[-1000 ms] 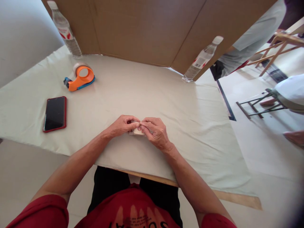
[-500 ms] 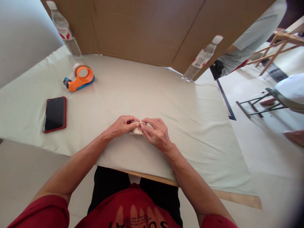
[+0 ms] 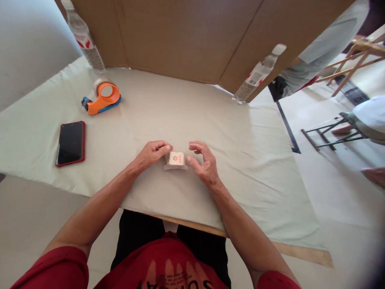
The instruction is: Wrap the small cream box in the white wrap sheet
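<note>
A small square packet (image 3: pixel 176 159) with a red mark lies flat on the pale cloth-covered table (image 3: pixel 186 116), between my two hands. My left hand (image 3: pixel 152 153) rests just left of it, fingers curled, with the fingertips at the packet's left edge. My right hand (image 3: pixel 203 161) hovers just right of it, fingers apart and bent, holding nothing.
A red-cased phone (image 3: pixel 70 143) lies at the left. An orange tape dispenser (image 3: pixel 102 97) sits behind it. Two water bottles (image 3: pixel 84 37) (image 3: pixel 258 74) stand against a cardboard screen (image 3: pixel 192 36). People's legs and folding stools (image 3: pixel 333 130) are at the right.
Both hands were pinched together over the packet. They have drawn apart, the right hand has opened, and the packet now lies uncovered on the cloth.
</note>
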